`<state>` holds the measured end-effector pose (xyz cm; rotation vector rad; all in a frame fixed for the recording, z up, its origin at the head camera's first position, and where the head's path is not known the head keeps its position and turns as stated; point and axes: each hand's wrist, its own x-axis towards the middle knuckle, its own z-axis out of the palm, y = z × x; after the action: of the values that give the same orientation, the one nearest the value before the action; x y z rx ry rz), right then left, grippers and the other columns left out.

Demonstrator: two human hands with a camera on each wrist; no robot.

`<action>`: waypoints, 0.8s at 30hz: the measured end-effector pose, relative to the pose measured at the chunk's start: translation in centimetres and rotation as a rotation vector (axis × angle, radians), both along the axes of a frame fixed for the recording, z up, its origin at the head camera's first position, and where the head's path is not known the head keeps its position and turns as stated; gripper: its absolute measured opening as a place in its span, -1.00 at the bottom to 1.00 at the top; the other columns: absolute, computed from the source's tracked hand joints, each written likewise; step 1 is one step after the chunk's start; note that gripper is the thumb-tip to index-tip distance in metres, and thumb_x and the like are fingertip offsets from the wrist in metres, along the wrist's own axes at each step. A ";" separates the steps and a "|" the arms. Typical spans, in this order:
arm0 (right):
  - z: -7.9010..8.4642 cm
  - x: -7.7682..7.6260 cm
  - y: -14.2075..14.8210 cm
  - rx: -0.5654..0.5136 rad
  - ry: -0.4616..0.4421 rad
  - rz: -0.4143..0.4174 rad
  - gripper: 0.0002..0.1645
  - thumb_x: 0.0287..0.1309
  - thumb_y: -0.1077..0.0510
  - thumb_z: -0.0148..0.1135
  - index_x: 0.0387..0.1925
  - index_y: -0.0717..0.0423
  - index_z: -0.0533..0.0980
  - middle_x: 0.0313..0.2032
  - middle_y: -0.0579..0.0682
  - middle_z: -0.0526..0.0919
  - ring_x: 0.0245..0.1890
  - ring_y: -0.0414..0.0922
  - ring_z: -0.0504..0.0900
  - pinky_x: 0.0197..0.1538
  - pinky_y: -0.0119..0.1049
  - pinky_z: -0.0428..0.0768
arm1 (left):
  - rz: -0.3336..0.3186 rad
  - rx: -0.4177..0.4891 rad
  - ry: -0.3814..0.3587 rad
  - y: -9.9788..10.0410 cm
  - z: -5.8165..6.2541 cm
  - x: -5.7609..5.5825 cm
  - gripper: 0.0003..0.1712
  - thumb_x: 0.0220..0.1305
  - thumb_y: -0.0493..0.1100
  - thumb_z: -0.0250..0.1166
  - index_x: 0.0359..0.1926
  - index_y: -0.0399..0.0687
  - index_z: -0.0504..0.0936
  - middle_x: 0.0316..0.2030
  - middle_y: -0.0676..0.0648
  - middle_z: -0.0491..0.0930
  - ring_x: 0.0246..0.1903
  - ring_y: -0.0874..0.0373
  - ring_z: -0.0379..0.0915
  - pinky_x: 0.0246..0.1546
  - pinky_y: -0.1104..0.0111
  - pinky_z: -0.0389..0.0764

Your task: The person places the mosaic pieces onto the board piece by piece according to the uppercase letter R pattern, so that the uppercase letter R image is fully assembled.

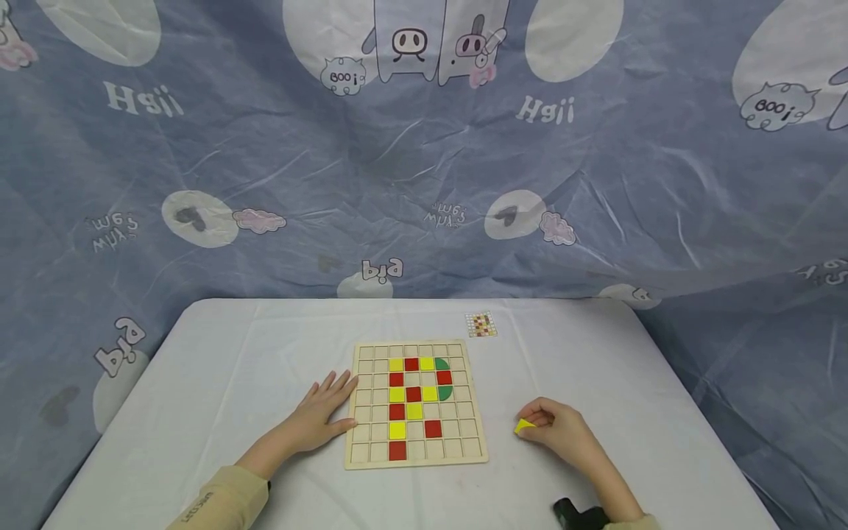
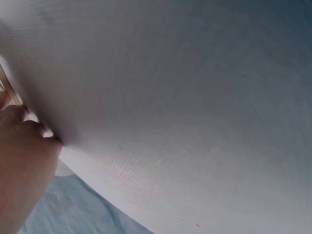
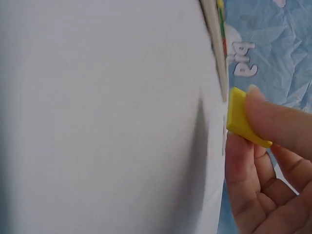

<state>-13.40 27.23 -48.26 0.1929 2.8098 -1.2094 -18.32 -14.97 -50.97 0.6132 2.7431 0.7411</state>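
Note:
A square wooden grid board (image 1: 464,427) lies on the white table, with red, yellow and green tiles set in some of its cells. My left hand (image 1: 318,416) rests at the board's left edge, fingers spread and straight, fingertips and thumb right at the rim. To the right of the board, my right hand (image 1: 559,430) pinches a yellow tile (image 3: 240,117) between thumb and fingers. In the right wrist view the tile shows a flat face and a thick edge, partly covered by the thumb. The left wrist view catches only part of the left hand (image 2: 24,156) beside the board's edge.
A small card (image 1: 481,324) printed with a coloured grid pattern lies behind the board. Near the right forearm is a black object (image 1: 576,515) at the table's front. A blue patterned cloth (image 1: 411,162) hangs behind the white table (image 1: 265,346).

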 end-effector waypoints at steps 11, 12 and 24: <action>0.2 -0.5 -5.3 -0.268 -0.020 0.152 -0.75 -0.10 0.24 0.55 -0.33 0.17 0.66 -0.45 -0.05 0.68 -0.45 -0.20 0.60 -0.38 -0.46 0.61 | 0.006 0.012 -0.004 0.1 -0.2 0.1 -0.09 0.29 0.14 0.29 0.53 -0.03 0.12 0.54 -0.17 0.01 0.54 -0.24 -0.26 0.49 -0.20 -0.20; 0.1 -0.5 -5.7 -0.269 -0.024 0.171 -0.75 -0.10 0.23 0.55 -0.33 0.17 0.66 -0.45 -0.06 0.68 -0.44 -0.20 0.61 -0.38 -0.46 0.61 | 0.007 0.012 -0.004 0.1 -0.3 0.1 -0.09 0.29 0.14 0.29 0.53 -0.03 0.12 0.54 -0.17 0.01 0.54 -0.24 -0.26 0.48 -0.21 -0.20; 0.2 -0.6 -8.6 -0.156 -0.042 0.393 -0.94 -0.01 0.27 0.47 -0.45 0.08 0.70 -0.54 -0.14 0.66 -0.54 -0.28 0.52 -0.47 -0.49 0.50 | 0.016 0.005 0.002 0.1 -0.2 0.1 -0.09 0.28 0.13 0.30 0.52 -0.04 0.13 0.54 -0.17 0.02 0.54 -0.24 -0.25 0.48 -0.20 -0.19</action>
<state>-14.01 18.61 -48.06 -0.3234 2.5347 -1.2941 -18.25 -14.88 -51.19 0.5947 2.7519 0.7522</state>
